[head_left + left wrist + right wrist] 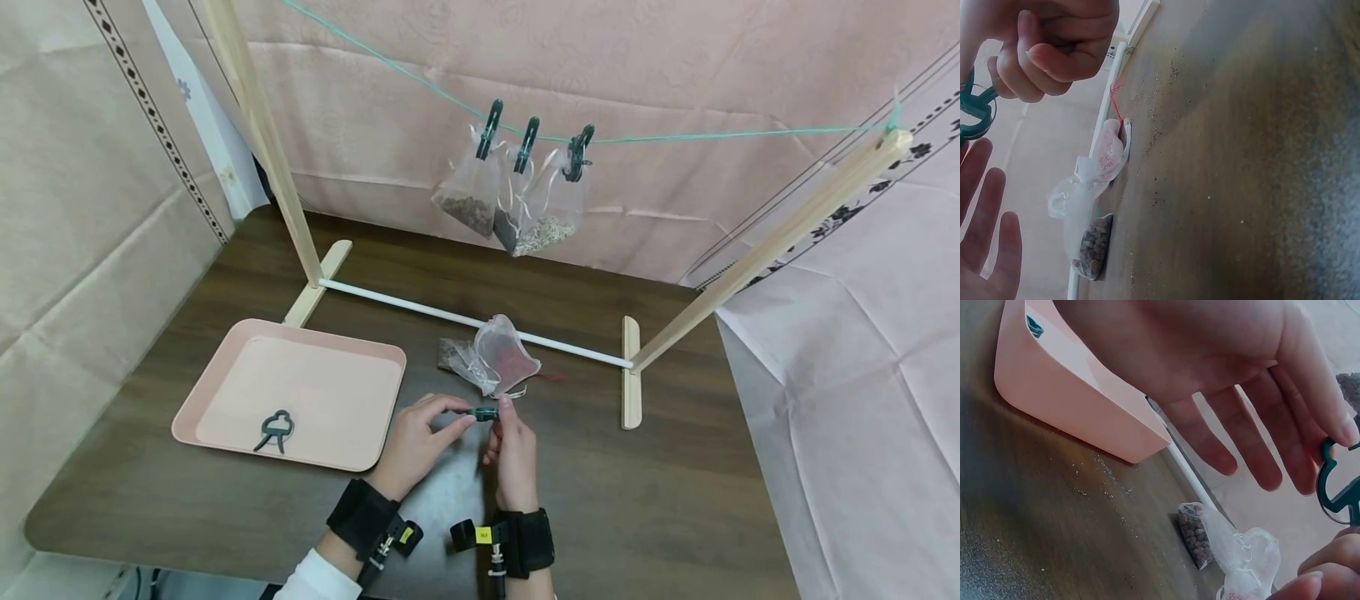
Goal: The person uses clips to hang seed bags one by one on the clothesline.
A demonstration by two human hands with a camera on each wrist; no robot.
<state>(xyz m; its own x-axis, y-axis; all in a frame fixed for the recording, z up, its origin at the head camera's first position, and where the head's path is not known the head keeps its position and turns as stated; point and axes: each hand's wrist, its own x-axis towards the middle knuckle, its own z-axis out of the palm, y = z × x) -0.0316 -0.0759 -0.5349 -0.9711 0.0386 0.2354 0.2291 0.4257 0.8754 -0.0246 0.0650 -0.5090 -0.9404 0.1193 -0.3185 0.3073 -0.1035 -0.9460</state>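
Note:
A dark green clothes peg (483, 413) is held between both hands above the table. My left hand (416, 442) pinches one end between thumb and forefinger, its other fingers loosely extended in the right wrist view. From the other side my right hand (516, 462) grips the peg's other end, with its remaining fingers curled in. Just beyond the hands lie a clear bag of brown pellets (1093, 247) and a sheer drawstring pouch (508, 350) with pink contents. A second peg (276, 429) rests in the pink tray (206, 392) on the left.
Several filled clear bags (551, 229) hang by green pegs from a teal cord (697, 135). The cord runs between two wooden posts (787, 250) joined low down by a white rod (405, 307). Small crumbs (1155, 125) are scattered on the table.

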